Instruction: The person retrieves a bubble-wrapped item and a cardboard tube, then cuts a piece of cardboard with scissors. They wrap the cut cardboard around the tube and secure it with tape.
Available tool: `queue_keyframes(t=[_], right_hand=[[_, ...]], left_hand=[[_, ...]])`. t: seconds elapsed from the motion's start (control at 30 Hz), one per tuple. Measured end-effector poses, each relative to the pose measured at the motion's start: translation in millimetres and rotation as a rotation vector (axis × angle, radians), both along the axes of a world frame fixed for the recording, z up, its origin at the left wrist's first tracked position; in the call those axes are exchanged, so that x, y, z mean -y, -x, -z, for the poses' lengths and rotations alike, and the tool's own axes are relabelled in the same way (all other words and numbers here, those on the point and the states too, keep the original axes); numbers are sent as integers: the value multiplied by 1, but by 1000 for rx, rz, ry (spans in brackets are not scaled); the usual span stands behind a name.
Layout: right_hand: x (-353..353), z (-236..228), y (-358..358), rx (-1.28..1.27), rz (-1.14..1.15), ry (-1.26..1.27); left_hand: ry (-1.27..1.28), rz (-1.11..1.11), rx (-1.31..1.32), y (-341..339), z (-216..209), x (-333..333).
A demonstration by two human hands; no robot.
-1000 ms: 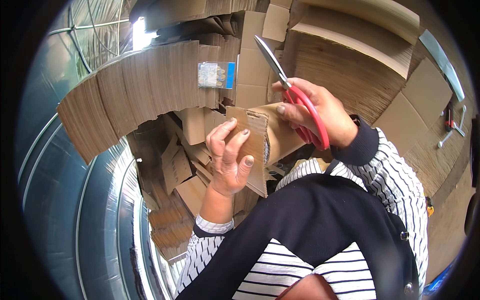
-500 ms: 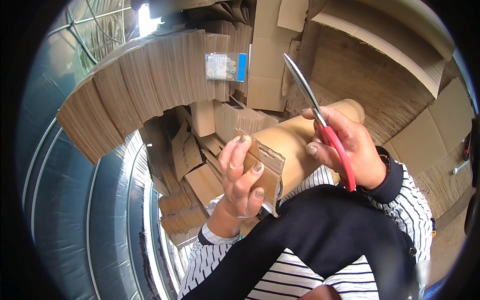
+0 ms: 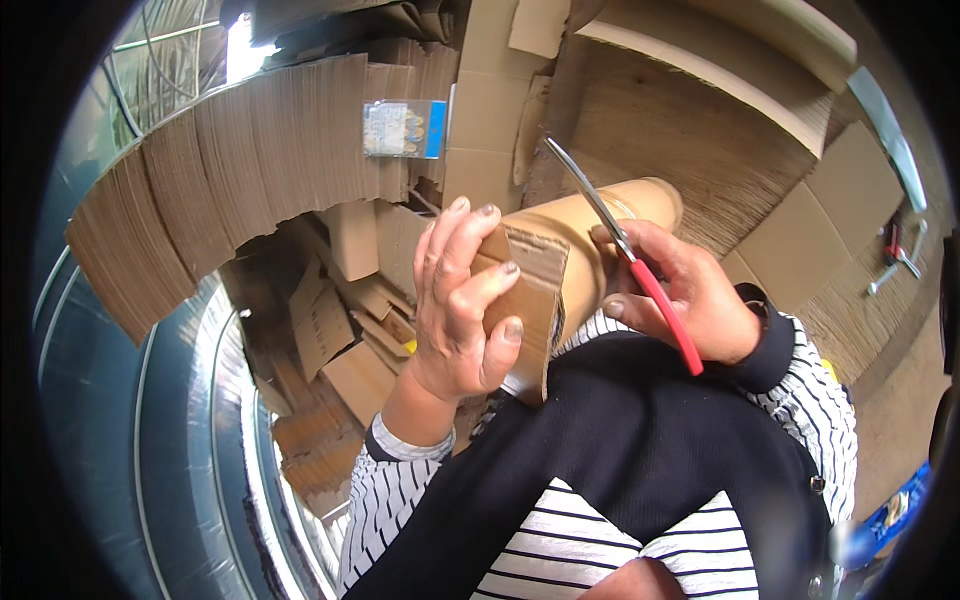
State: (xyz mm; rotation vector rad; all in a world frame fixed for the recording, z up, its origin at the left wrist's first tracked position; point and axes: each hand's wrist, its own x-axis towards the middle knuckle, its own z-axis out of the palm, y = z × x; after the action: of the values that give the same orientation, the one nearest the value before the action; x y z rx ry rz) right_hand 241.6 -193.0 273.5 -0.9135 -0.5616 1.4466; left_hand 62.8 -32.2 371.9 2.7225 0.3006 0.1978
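My left hand [image 3: 462, 300] grips a folded piece of corrugated cardboard [image 3: 530, 300] in front of my chest, fingers wrapped over its top edge. My right hand [image 3: 680, 295] holds red-handled scissors [image 3: 625, 250], blades pointing up and to the left, close beside the cardboard. Behind both hands lies a thick brown cardboard tube [image 3: 600, 225]. My forearms wear striped sleeves under a dark garment [image 3: 640, 450].
A fanned stack of flat cardboard sheets [image 3: 230, 170] stands at upper left, with a small clear packet [image 3: 405, 128] on it. Loose cardboard offcuts [image 3: 340, 330] pile below. Large corrugated sheets [image 3: 700, 130] fill the right. A curved metal rail [image 3: 240, 440] runs down the left.
Both hands with the cardboard and scissors have shifted down and slightly right in view. The scissors stay raised beside the cardboard, and the tube behind shows more fully.
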Motion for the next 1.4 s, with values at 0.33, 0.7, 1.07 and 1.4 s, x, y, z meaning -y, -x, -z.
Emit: queue_keyframes(t=[0.33,0.7,1.07,1.4], right_hand=[[-1,-7,35,533,282,86],[18,-15,44,335,244,133],[30,-47,53,618,126,260],[17,-67,49,1136,16,412]], left_hand=[[-58,22,79,2,6,0],[-114,-35,189,1,15,12],[-176,-62,296,0,30,14],[-170,-47,308,8,33,17]])
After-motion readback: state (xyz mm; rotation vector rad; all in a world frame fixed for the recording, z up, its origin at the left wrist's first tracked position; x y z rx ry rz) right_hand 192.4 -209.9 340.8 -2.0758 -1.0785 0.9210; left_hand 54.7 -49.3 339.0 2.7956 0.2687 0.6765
